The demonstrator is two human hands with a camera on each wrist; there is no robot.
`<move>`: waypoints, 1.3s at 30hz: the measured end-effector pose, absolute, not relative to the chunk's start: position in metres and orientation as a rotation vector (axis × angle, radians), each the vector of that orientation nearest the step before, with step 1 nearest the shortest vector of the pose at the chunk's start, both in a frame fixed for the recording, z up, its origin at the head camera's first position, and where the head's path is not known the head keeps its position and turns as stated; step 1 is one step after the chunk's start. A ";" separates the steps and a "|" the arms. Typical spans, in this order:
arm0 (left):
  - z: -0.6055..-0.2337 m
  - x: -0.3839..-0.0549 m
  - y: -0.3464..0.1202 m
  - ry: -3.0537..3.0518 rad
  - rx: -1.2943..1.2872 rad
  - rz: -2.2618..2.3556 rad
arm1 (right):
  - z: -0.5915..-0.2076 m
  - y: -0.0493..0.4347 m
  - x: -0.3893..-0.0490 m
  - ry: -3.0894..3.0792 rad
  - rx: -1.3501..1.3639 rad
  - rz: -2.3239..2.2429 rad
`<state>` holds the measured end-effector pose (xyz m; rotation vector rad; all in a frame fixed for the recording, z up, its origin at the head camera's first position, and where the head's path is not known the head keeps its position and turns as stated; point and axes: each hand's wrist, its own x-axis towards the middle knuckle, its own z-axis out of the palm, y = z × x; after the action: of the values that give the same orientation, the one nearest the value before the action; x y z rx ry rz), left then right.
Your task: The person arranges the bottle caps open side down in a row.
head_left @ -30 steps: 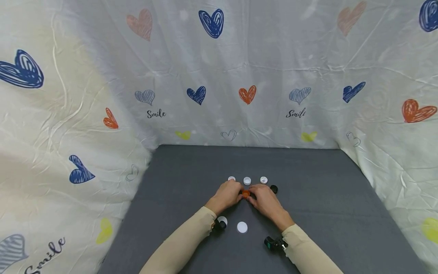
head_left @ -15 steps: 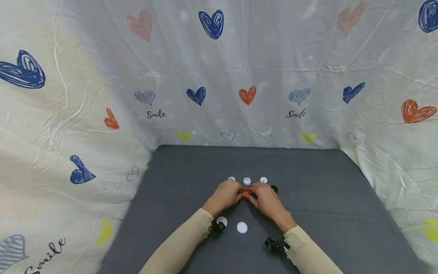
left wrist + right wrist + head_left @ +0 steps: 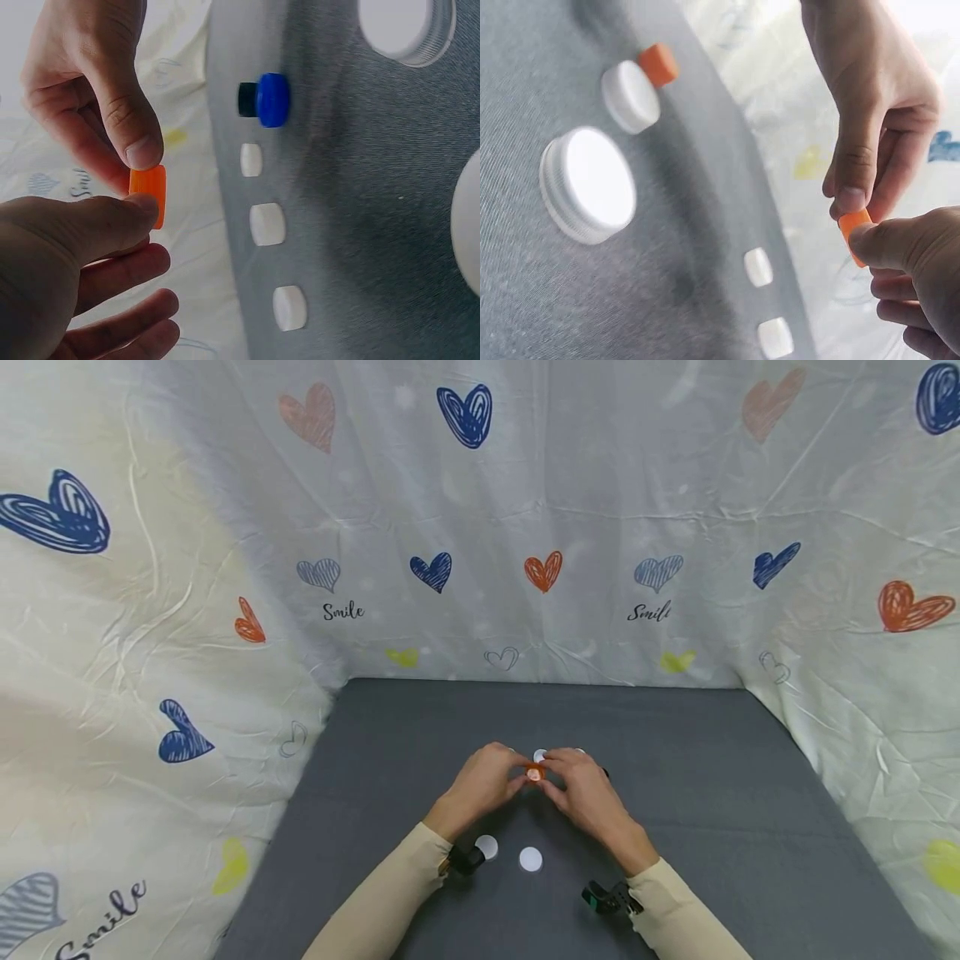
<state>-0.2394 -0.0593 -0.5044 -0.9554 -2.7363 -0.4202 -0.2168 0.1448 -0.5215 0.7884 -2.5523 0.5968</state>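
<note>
Between my two hands, an orange bottle cap is held up off the grey table, its inside turned partly toward the head camera. My left hand pinches one side with the thumb and a finger; its other fingers spread loosely below in the left wrist view. My right hand pinches the opposite side, thumb on the near edge. In the left wrist view the orange cap stands edge-on between both thumbs. The fingers cover parts of its rim.
Small white caps line the far side, beside a blue cap with a black one against it. Nearer sit two white caps. Another orange cap is behind a white cap in the right wrist view.
Both hands have raised the orange cap and tipped it toward the head camera, shifting slightly left. They now cover more of the white caps at the back and the black cap.
</note>
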 end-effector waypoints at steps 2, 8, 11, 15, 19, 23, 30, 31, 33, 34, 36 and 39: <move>-0.499 -0.236 -0.061 -2.719 -0.961 -0.424 | -0.517 0.145 -0.215 -2.532 0.798 0.606; -0.489 -0.227 -0.067 -2.639 -0.983 -0.413 | -0.506 0.143 -0.207 -2.492 0.808 0.656; -0.488 -0.222 -0.071 -2.574 -1.005 -0.443 | -0.501 0.143 -0.203 -2.472 0.817 0.682; -0.488 -0.217 -0.075 -2.492 -1.019 -0.518 | -0.499 0.143 -0.200 -2.429 0.847 0.700; -0.491 -0.212 -0.079 -2.445 -1.013 -0.564 | -0.499 0.142 -0.197 -2.385 0.885 0.718; -0.494 -0.208 -0.081 -2.425 -1.014 -0.576 | -0.502 0.142 -0.195 -2.373 0.914 0.717; -0.496 -0.204 -0.083 -2.412 -1.029 -0.565 | -0.504 0.142 -0.193 -2.387 0.945 0.722; -0.496 -0.204 -0.083 -2.409 -1.030 -0.559 | -0.504 0.142 -0.193 -2.383 0.948 0.726; -0.497 -0.203 -0.084 -2.399 -1.037 -0.557 | -0.504 0.142 -0.193 -2.374 0.953 0.732; -0.497 -0.203 -0.085 -2.390 -1.040 -0.557 | -0.504 0.142 -0.193 -2.368 0.953 0.736; -0.497 -0.202 -0.086 -2.367 -1.046 -0.561 | -0.504 0.142 -0.193 -2.352 0.957 0.743; -0.499 -0.201 -0.088 -2.315 -1.057 -0.565 | -0.504 0.142 -0.193 -2.347 0.949 0.748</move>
<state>-0.2015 -0.0879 -0.4990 -1.0574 -2.3154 -0.5647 -0.1926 0.1417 -0.5043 0.9490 -2.3466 0.7479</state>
